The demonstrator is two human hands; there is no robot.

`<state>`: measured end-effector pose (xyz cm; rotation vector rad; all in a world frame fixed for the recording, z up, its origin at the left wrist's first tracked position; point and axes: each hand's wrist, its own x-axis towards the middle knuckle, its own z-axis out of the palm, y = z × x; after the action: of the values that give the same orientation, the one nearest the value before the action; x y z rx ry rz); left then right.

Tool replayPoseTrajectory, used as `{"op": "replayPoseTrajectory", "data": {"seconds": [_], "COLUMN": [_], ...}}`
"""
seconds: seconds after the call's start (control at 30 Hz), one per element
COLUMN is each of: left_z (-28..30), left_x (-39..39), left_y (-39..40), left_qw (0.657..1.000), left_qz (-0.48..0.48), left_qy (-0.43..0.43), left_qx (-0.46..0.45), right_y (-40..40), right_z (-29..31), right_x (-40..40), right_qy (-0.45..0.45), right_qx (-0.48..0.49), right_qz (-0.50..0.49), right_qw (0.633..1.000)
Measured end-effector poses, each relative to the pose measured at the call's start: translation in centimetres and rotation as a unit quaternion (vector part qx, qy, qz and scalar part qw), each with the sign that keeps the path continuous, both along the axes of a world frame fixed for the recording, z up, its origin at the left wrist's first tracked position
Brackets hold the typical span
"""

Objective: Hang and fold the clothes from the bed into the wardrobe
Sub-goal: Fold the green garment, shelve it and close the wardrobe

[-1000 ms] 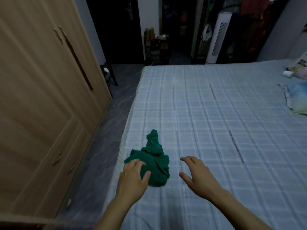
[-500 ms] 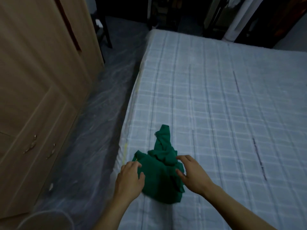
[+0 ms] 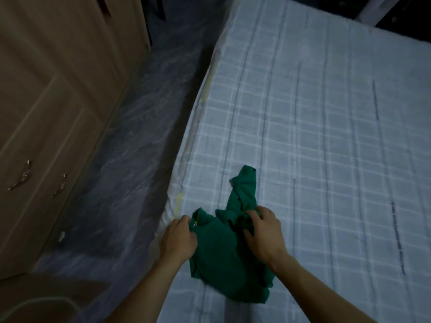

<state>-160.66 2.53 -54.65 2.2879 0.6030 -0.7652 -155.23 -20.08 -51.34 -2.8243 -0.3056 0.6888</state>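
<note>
At the near edge of the bed — both hands on a crumpled garment.

The left hand [image 3: 178, 238] curls its fingers round the left edge of the crumpled dark green cloth garment [image 3: 229, 248], and the right hand [image 3: 263, 231] pinches a bunched fold near its middle; the garment lies on the pale blue checked bed sheet [image 3: 326, 136], close to the mattress edge, one twisted end trailing away from the person. Lifted by such uneven holds, it may come up tangled, or slip toward the grey floor [image 3: 130, 136] — the brown wooden wardrobe [image 3: 53, 94] beyond shows its doors closed, so both hands being full could stall the stowing.
</note>
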Motion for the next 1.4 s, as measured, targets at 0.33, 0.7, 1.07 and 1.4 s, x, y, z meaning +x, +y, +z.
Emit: {"op": "replayPoseTrajectory", "data": {"seconds": [0.33, 0.7, 1.07, 1.4], "left_z": [-0.6, 6.5, 17.8, 29.1], "left_x": [-1.7, -2.5, -5.0, -10.3], "left_y": [0.5, -1.1, -8.3, -13.3], "left_qw": [1.000, 0.971, 0.917, 0.907], "left_qz": [0.021, 0.107, 0.178, 0.061], "left_qy": [0.003, -0.197, -0.299, -0.412], "left_qx": [-0.006, -0.081, -0.193, -0.065], "right_y": [5.6, 5.5, 0.5, -14.1], "right_z": [-1.9, 1.9, 13.7, 22.9], "right_x": [0.0, -1.5, -7.1, -12.1], "right_qy": [0.089, 0.026, -0.067, -0.209], "right_qx": [0.107, 0.177, 0.292, 0.351], "right_qz": [0.130, 0.109, 0.026, -0.194], "right_qw": [0.982, 0.978, 0.954, 0.892]}}
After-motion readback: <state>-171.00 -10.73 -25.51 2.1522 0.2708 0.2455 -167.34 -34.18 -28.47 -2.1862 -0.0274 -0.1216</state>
